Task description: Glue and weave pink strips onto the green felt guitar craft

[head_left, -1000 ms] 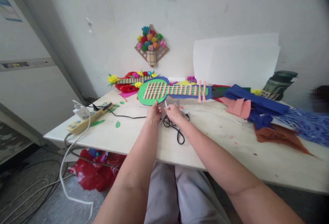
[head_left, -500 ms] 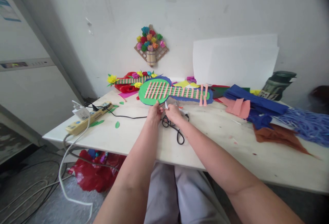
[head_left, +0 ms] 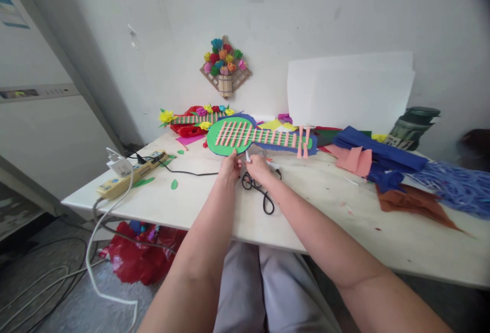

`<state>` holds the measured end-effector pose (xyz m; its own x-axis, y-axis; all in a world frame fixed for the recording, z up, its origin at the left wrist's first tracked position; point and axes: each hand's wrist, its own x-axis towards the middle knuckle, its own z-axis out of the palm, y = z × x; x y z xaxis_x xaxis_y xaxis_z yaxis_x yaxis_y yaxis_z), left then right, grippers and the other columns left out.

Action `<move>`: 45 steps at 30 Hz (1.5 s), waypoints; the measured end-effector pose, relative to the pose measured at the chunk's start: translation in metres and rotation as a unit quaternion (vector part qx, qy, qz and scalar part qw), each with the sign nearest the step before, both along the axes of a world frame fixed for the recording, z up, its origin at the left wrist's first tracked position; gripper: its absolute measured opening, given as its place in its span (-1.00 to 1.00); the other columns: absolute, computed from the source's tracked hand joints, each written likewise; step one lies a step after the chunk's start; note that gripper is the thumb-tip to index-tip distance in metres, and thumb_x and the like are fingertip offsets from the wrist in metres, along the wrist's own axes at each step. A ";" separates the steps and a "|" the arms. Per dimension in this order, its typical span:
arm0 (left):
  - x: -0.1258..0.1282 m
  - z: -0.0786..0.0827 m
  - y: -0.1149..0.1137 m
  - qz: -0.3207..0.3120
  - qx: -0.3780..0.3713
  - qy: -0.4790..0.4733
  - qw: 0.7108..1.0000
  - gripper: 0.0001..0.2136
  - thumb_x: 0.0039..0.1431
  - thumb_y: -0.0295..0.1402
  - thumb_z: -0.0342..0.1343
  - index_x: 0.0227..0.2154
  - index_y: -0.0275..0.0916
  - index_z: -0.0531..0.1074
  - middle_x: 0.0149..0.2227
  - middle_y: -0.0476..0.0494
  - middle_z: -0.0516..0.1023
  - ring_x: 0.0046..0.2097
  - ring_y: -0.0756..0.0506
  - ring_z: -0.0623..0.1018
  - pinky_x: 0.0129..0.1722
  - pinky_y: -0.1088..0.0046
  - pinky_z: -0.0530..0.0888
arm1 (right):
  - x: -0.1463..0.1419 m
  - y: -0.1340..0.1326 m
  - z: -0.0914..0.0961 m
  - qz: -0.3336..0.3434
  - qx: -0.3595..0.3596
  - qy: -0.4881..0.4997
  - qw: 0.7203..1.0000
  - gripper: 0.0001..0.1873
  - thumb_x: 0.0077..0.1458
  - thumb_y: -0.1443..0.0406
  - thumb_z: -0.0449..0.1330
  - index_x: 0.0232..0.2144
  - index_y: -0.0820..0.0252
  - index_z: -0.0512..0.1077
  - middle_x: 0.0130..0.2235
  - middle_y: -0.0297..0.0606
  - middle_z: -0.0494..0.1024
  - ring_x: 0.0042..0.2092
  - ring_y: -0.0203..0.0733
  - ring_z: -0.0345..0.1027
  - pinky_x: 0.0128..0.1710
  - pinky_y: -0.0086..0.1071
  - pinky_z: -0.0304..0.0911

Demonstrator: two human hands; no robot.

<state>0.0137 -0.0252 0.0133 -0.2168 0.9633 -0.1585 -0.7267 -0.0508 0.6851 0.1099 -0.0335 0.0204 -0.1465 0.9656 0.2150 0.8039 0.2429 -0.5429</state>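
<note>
Bench [head_left: 325, 226] open right of the right forearm, small flat scraps only; lane runs to brown paper [head_left: 417, 206] and pink paper [head_left: 356, 160]. Ahead of both hands, guitar [head_left: 229, 144] bars the low way back; air above it free. Coiled cord [head_left: 269, 213] clutters the gap between forearms. Left: bare bench around one leaf [head_left: 174, 184], then power strip [head_left: 141, 171] blocks; wire [head_left: 187, 173] crosses low.

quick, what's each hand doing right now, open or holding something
Left hand: closed, thumb at the lower edge of the paper instrument.
Right hand: closed on a pale pointed object, too small to identify.
</note>
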 end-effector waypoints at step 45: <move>-0.002 -0.001 0.000 -0.015 0.025 -0.006 1.000 -0.86 0.18 -0.50 -0.05 -0.22 -0.33 0.33 -0.52 -0.11 0.49 -0.73 0.18 0.18 -0.76 0.73 0.13 | 0.014 0.015 -0.004 0.012 -0.027 0.086 0.996 -0.77 -0.01 0.22 0.12 -0.62 0.21 0.38 -0.62 -0.34 0.42 -0.57 -0.32 0.32 -0.51 -0.49 0.24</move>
<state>0.0120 -0.0255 0.0127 -0.1866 0.9760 -0.1125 -0.7368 -0.0633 0.6732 0.1243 -0.0182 0.0168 -0.1352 0.9731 0.1864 0.6922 0.2273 -0.6849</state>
